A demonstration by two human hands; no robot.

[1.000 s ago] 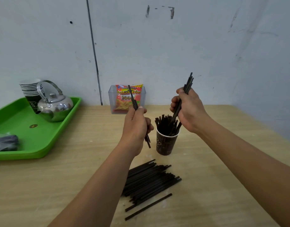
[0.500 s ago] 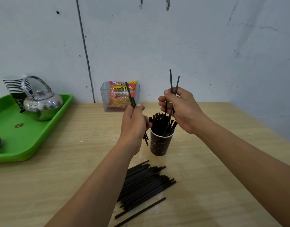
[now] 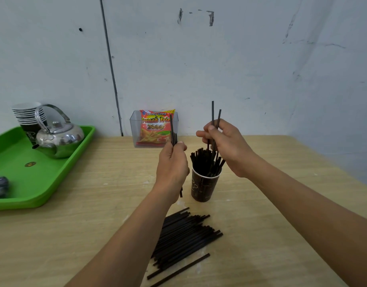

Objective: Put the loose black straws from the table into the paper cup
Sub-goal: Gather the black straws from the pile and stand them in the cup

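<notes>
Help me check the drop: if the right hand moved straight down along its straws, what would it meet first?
Probably the straws standing in the cup: the right hand holds two straws right over them, though depth is unclear.

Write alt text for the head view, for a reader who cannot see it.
The right hand holds two black straws over a paper cup of straws; the left hand grips spare straws beside it. A pile of loose straws lies on the table.
</notes>
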